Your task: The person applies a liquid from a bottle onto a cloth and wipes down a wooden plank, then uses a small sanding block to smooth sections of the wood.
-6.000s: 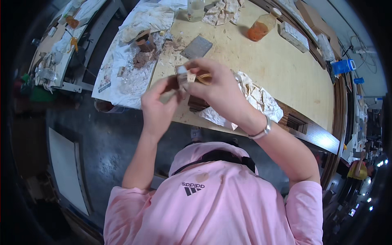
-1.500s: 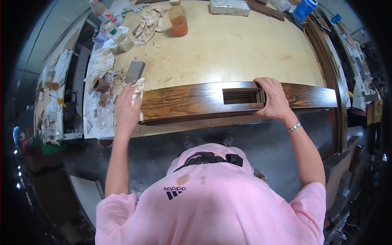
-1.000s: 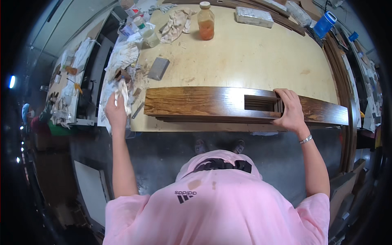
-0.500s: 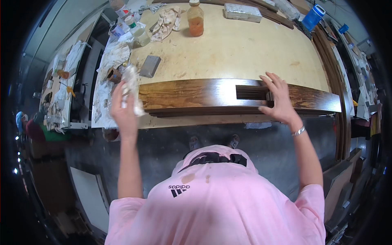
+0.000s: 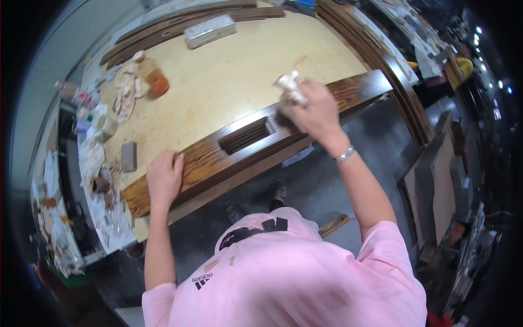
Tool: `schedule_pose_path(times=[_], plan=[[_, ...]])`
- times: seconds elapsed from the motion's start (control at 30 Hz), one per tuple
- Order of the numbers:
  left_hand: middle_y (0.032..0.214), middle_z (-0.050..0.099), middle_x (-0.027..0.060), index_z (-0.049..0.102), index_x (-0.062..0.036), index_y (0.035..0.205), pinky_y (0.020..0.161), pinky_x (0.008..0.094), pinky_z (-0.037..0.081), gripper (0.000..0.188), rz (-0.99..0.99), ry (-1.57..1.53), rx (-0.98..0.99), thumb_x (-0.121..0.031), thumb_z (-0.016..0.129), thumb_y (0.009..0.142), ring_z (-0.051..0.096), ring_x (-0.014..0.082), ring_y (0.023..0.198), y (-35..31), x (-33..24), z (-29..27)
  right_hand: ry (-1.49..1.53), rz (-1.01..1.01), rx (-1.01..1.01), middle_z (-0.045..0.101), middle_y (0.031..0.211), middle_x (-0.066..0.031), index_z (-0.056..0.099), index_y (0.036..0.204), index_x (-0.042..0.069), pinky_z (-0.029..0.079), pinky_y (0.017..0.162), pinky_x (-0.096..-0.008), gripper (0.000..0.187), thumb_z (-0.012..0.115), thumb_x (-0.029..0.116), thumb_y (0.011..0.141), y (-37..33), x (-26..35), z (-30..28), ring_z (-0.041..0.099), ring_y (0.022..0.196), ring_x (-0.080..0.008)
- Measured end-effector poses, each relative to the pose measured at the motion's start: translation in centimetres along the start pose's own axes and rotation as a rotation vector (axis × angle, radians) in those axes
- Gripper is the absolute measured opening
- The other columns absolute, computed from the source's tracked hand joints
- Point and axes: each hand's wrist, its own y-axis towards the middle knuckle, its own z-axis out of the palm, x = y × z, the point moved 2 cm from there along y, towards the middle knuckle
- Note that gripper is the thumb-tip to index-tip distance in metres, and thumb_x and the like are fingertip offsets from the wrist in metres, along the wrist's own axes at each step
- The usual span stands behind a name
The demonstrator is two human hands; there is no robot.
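A long, glossy dark-brown wooden board [image 5: 204, 155] with a rectangular cutout lies slantwise along the near edge of the table; more dark boards show beneath it. My left hand [image 5: 164, 177] is closed over the board near its left end, fingers curled at the far edge. In my right hand [image 5: 317, 111] is a crumpled white rag [image 5: 292, 90], gripped over the board to the right of the cutout. That hand is slightly blurred, and whether the rag touches the wood I cannot tell.
On the pale table [image 5: 245, 71] are a grey block [image 5: 129, 157], a bottle of orange liquid [image 5: 157, 83], a stained cloth [image 5: 126, 92] and a wrapped silvery block [image 5: 210, 31]. Dark boards [image 5: 376, 54] line the right side. A person in yellow [image 5: 462, 68] is at the far right.
The white rag has passed from my left hand to my right, which is now farther along the board. My left hand has come down on the board's left end. The view has turned.
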Motion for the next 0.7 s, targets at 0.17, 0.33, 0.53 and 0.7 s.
schedule_pose_path(times=[0.17, 0.33, 0.53, 0.7], plan=[[0.093, 0.064, 0.0163, 0.063, -0.0036, 0.099, 0.082, 0.0453, 0.044, 0.021, 0.048, -0.04, -0.032, -0.023, 0.056, 0.095, 0.06, 0.0369, 0.092, 0.1, 0.8, 0.0, -0.174, -0.062, 0.223, 0.059, 0.133, -0.0129, 0.062, 0.127, 0.01, 0.04, 0.11, -0.0395, 0.049, 0.074, 0.022, 0.081, -2.2, -6.9, 1.1, 0.053, 0.128, -0.0314], [0.096, 0.065, 0.0182, 0.064, -0.0024, 0.101, 0.084, 0.0444, 0.045, 0.022, 0.052, -0.032, -0.023, -0.022, 0.056, 0.095, 0.06, 0.0378, 0.095, 0.3, 0.6, -0.1, -0.416, 0.156, 0.049, 0.061, 0.129, -0.0175, 0.063, 0.124, 0.007, 0.045, 0.102, -0.0428, 0.043, 0.071, 0.024, 0.086, -1.4, -27.4, -4.7, 0.057, 0.118, -0.0353], [0.1, 0.066, 0.0182, 0.065, -0.0015, 0.104, 0.089, 0.0436, 0.044, 0.023, -0.05, -0.038, 0.036, -0.019, 0.056, 0.093, 0.061, 0.038, 0.097, -0.3, 1.4, 0.5, -0.461, 0.838, 0.012, 0.07, 0.102, -0.023, 0.069, 0.116, 0.012, 0.052, 0.082, -0.0507, 0.033, 0.062, 0.033, 0.091, 3.0, -35.0, -10.9, 0.067, 0.094, -0.0407], [0.099, 0.066, 0.0174, 0.066, -0.0011, 0.104, 0.089, 0.0435, 0.045, 0.023, -0.033, -0.045, 0.02, -0.018, 0.055, 0.094, 0.06, 0.037, 0.096, -0.3, 0.8, 0.2, -0.263, -0.134, 0.01, 0.069, 0.101, -0.0137, 0.068, 0.108, 0.01, 0.052, 0.083, -0.0456, 0.031, 0.065, 0.037, 0.092, 1.0, -25.9, -2.6, 0.066, 0.095, -0.0314]])
